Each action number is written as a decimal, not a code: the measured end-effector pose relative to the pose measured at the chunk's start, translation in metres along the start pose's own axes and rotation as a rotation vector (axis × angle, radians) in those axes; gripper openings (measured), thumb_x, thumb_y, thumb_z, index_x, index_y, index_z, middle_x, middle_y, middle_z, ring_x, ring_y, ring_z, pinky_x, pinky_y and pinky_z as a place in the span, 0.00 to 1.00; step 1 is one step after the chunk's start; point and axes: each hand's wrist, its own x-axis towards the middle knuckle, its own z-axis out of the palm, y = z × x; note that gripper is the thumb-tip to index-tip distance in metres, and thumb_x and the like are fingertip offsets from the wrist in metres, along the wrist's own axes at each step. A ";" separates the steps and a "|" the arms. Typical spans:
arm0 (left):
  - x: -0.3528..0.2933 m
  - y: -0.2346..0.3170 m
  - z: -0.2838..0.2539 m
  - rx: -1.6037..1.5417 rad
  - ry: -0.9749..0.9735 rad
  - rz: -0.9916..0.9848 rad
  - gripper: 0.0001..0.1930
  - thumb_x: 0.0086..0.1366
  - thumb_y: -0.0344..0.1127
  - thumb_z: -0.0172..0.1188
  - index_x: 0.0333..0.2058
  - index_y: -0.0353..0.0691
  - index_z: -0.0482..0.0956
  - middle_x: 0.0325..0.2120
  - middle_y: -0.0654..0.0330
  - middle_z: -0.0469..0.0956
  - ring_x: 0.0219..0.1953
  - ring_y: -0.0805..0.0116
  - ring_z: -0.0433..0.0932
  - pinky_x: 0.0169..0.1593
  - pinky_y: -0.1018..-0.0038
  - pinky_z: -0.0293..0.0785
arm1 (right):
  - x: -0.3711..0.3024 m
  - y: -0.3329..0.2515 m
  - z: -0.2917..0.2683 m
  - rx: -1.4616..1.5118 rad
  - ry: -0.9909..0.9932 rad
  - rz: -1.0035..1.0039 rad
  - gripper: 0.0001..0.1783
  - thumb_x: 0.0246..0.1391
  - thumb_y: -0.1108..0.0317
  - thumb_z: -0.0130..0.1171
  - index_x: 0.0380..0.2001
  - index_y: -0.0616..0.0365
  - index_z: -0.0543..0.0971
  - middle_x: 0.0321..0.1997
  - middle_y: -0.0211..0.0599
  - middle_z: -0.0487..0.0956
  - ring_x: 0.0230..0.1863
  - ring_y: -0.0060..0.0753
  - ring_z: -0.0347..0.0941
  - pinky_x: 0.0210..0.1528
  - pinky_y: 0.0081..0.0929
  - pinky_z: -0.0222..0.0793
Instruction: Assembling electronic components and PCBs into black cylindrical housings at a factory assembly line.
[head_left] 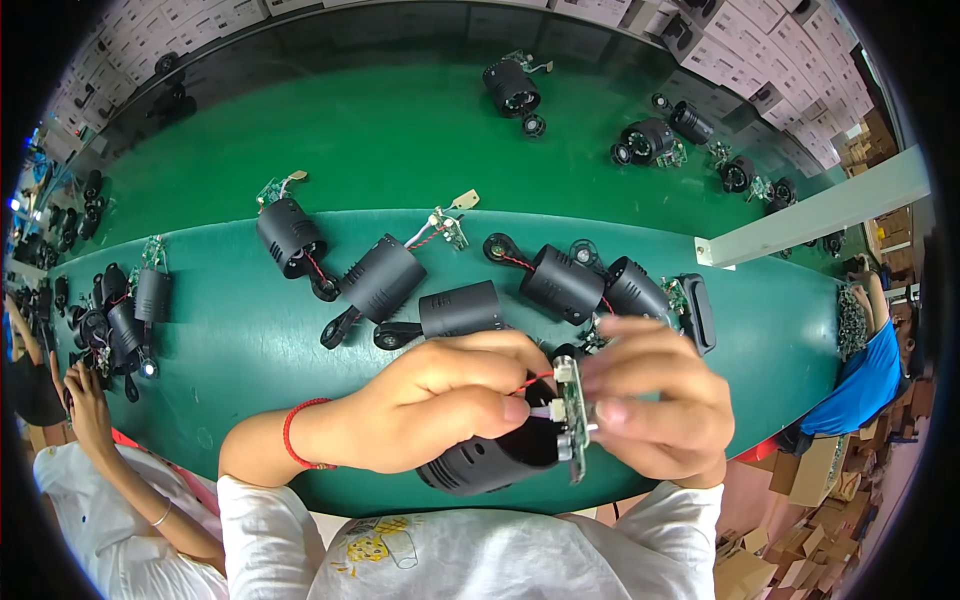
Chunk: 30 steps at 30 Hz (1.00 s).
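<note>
Black housing (480,465) lies left-right, mouth right; left hand (430,400) grips it, right hand (655,400) pinches circuit board (573,415).

My bench is a long green conveyor belt (230,350), with a second, glossier green surface (400,140) beyond it. Stacked white cartons (790,50) line the far wall; brown cardboard boxes (750,560) crowd the floor at near right.

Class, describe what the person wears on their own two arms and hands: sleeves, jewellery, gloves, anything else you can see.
Both hands are bare, with no gloves or rings showing. The left hand has a thin red cord bracelet round the wrist. Short white sleeves cover the upper arms: the left sleeve and the right sleeve. Nothing shows on the wrist of the right hand.
</note>
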 end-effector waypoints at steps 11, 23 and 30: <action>0.004 0.006 0.003 0.126 -0.089 -0.019 0.11 0.61 0.30 0.49 0.22 0.30 0.71 0.40 0.42 0.71 0.35 0.59 0.71 0.41 0.70 0.68 | -0.006 0.004 -0.008 0.434 -0.064 0.177 0.14 0.41 0.84 0.66 0.36 0.69 0.81 0.33 0.49 0.78 0.28 0.35 0.77 0.29 0.24 0.72; 0.000 -0.021 0.012 0.643 0.185 0.480 0.45 0.40 0.27 0.77 0.51 0.45 0.51 0.44 0.45 0.60 0.39 0.58 0.75 0.39 0.68 0.75 | -0.008 -0.005 -0.016 0.153 0.171 0.032 0.11 0.42 0.80 0.68 0.33 0.63 0.81 0.35 0.47 0.78 0.29 0.31 0.77 0.30 0.22 0.75; 0.008 -0.015 0.011 0.700 0.226 0.609 0.36 0.38 0.28 0.74 0.47 0.41 0.63 0.47 0.44 0.71 0.43 0.50 0.76 0.39 0.65 0.77 | -0.007 0.003 -0.014 0.308 0.062 0.082 0.09 0.46 0.84 0.61 0.34 0.71 0.79 0.35 0.52 0.77 0.26 0.30 0.78 0.27 0.20 0.76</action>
